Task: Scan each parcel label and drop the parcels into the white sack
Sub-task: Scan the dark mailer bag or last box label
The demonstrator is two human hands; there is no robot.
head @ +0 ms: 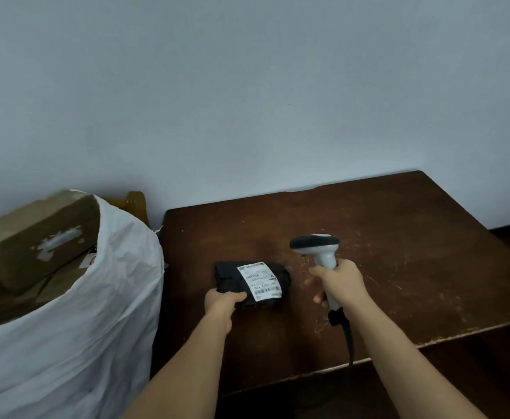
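Note:
A small black parcel (232, 278) lies on the dark wooden table (398, 252), its white label (259, 281) facing up. My left hand (221, 302) grips the parcel's near left corner. My right hand (340, 282) holds the grey handle of a barcode scanner (315, 244), whose dark head points left, just right of and above the parcel. The scanner's black cable (349, 340) hangs down past the table's front edge. The white sack (102, 313) stands open to the left of the table.
Several cardboard boxes (36, 234) fill the sack, one long box sticking up above its rim. A wooden chair back (134, 204) shows behind the sack. A plain wall runs behind the table, whose right part is bare scratched wood.

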